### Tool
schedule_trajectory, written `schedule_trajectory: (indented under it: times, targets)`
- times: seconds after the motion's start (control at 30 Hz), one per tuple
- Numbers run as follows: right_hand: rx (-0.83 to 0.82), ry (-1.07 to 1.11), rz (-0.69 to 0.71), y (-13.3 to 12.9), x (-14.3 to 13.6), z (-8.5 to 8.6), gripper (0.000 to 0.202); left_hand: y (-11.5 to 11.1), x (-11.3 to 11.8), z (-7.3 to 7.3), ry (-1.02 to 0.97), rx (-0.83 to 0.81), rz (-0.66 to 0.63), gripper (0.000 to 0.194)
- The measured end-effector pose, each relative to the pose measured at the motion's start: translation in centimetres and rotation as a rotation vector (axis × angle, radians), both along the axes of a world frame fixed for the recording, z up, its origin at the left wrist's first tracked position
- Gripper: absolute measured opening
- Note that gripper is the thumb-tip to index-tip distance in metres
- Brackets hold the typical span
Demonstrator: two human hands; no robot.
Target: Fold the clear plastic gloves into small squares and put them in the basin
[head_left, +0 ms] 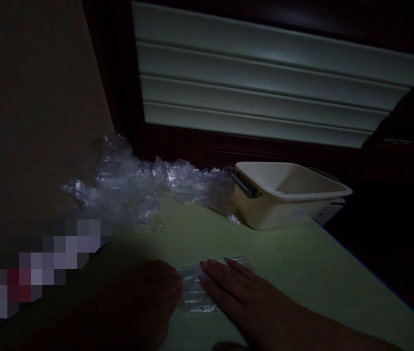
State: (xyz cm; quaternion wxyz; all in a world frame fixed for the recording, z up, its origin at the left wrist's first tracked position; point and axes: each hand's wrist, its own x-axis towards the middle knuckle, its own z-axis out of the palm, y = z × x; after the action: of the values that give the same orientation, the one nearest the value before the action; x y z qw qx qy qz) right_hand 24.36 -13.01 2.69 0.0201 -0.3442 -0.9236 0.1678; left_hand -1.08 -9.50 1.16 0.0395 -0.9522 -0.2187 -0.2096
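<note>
A small clear plastic sheet or bag (200, 298) lies flat on the green tabletop (207, 234) near its front. My right hand (241, 290) rests on the right part of the plastic, palm down, fingers stretched out to the left. At the left edge of the plastic is my left hand (159, 290), its fingers curled together; whether they pinch the plastic is too dark to tell.
Crumpled clear plastic (129, 180) is heaped along the back left of the table. A cream bin (280, 209) with dark handles stands at the back right. Behind is a dark frame with pale slats (258, 83). A blurred patch covers the lower left.
</note>
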Motion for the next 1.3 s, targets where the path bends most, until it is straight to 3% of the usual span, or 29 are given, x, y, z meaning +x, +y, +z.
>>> schedule_trajectory:
  times: [0.13, 0.33, 0.47, 0.57, 0.73, 0.83, 0.97, 1.07, 1.2, 1.3]
  targets:
    - [-0.039, -0.060, -0.022, 0.0, -0.2, 1.0, 0.073, -0.9, -1.0, 0.1, -0.026, 0.106, 0.016, 0.031]
    - [0.045, 0.070, 0.026, 0.2, -1.6, 0.5, 0.076, -1.1, -1.6, -0.3, -0.103, -0.022, 0.023, 0.029]
    - [-0.015, 0.090, 0.051, 0.0, -2.3, 0.6, 0.075, -0.6, -2.1, -0.8, -0.117, -0.049, -0.001, 0.023]
    - [-0.034, 0.061, -0.008, -0.4, -0.7, 0.6, 0.069, -0.2, -2.3, -1.2, -0.110, -0.069, -0.004, 0.019]
    - [0.037, 0.046, -0.171, -1.7, 4.5, -0.9, 0.060, 0.1, -2.1, -1.6, -0.177, -0.076, 0.008, 0.016]
    - [0.026, 0.036, -0.243, -2.2, 5.7, -1.0, 0.055, 0.1, -1.9, -1.5, -0.176, -0.095, 0.023, 0.016]
    - [0.039, 0.113, -0.342, -0.8, 3.8, 0.7, 0.044, 0.2, -1.5, -1.3, -0.147, -0.133, 0.013, 0.015]
    - [0.064, 0.169, -0.323, 1.4, 1.6, 1.7, 0.047, 0.4, -1.1, -1.1, -0.158, -0.137, 0.002, 0.015]
    - [0.032, 0.107, -0.298, 3.5, 0.2, 1.4, 0.043, 0.2, -0.2, -1.5, -0.172, -0.095, 0.005, 0.016]
    - [-0.010, 0.129, -0.393, 3.4, 0.3, 0.9, 0.026, 0.1, 0.4, -2.2, -0.243, -0.063, 0.084, 0.012]
